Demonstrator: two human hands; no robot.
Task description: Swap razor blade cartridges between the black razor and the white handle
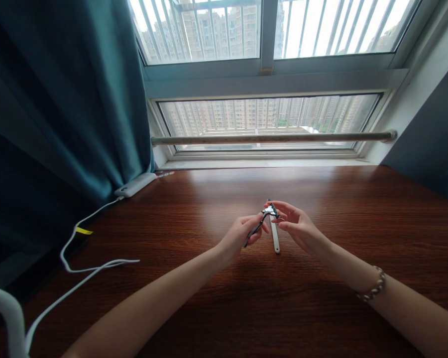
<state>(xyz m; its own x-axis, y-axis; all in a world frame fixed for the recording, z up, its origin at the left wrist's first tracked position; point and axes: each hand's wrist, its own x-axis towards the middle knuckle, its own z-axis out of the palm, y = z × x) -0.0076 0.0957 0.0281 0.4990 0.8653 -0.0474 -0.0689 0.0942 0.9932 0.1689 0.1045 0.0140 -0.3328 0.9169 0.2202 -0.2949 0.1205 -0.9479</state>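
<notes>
My left hand (249, 228) is closed round the dark, curved handle of a razor (263, 220), whose head points to the right. Around that head are the fingers of my right hand (293, 223), curled and seemingly touching it; the exact contact is too small to make out. Below the razor lies a slim, pale, flat bar (275, 239) with a small hole at its near end. Its upper part is partly hidden by the razor and my fingers, so its kind does not show.
Both hands are over a dark wooden tabletop (194, 278). A white power strip (136, 185) sits at the back left by the blue curtain (70, 99), with a white cable (65, 256) looping forward. A metal rail (272, 138) crosses the window behind.
</notes>
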